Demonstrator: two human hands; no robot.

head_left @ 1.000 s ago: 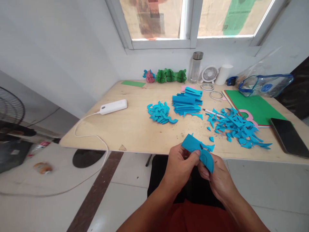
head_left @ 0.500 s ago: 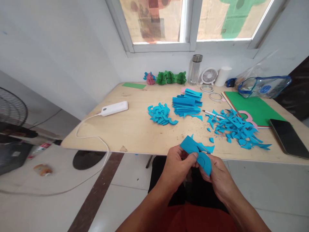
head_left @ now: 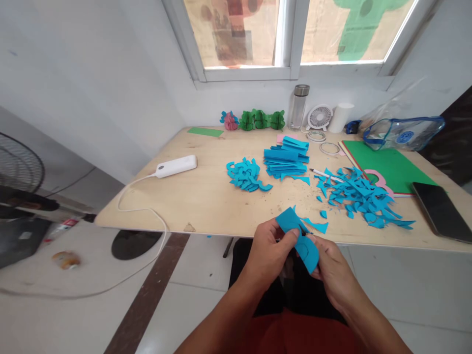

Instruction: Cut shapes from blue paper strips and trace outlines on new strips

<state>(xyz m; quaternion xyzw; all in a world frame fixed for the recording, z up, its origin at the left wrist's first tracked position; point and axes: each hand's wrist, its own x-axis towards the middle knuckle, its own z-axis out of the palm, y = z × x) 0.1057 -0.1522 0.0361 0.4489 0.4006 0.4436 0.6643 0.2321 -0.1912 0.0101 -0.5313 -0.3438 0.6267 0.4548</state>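
Note:
Over the table's front edge, my left hand (head_left: 268, 248) is closed on a folded piece of blue paper (head_left: 289, 221), thumb on top. The paper has a rounded lower end with a curved line drawn on it. My right hand (head_left: 330, 260) is closed at the paper's right side; a dark, narrow edge like a scissors blade shows by its fingers, the rest hidden. Just beyond the hands lies a loose blue scrap (head_left: 317, 225). Farther back are a pile of curved blue cutouts (head_left: 245, 173) and a stack of folded blue strips (head_left: 285, 157).
Blue scraps (head_left: 363, 194) heap at the right around a white pen (head_left: 326, 174), near a green sheet (head_left: 394, 164) and a phone (head_left: 440, 209). A white power bank (head_left: 176, 166) with a cable lies left. Along the wall stand a bottle (head_left: 298, 108) and small fan (head_left: 319, 117).
The blue paper has turned slightly, its rounded end now lower and a little farther left. My right hand has shifted slightly along it. The piles on the table look unchanged.

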